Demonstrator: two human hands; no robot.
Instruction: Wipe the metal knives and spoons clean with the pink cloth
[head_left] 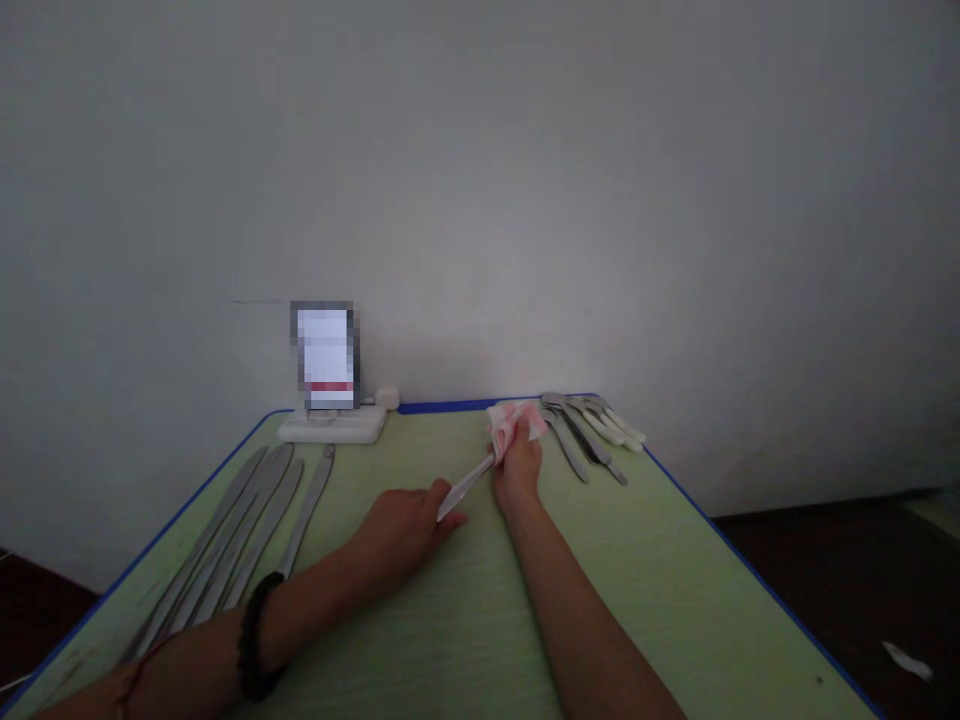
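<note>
My left hand (411, 522), with a dark beaded bracelet on its wrist, grips the near end of a slim silvery piece of cutlery (470, 482) between thumb and fingers. The cutlery slants up to the right above the table. My right hand (519, 470) is closed on a pink and white cloth (501, 428), which wraps the far end of the cutlery. That end is hidden, so its kind cannot be made out. Just right of the cloth lies a group of metal spoons (574, 435). Several long metal table knives (240, 525) lie side by side left of my left hand.
A phone or small tablet (328, 355), its screen blurred, stands on a white base (332, 426) at the back left. Cutlery with white handles (611, 430) lies at the back right. The green table (450, 640) has a blue edge and meets a grey wall (480, 200).
</note>
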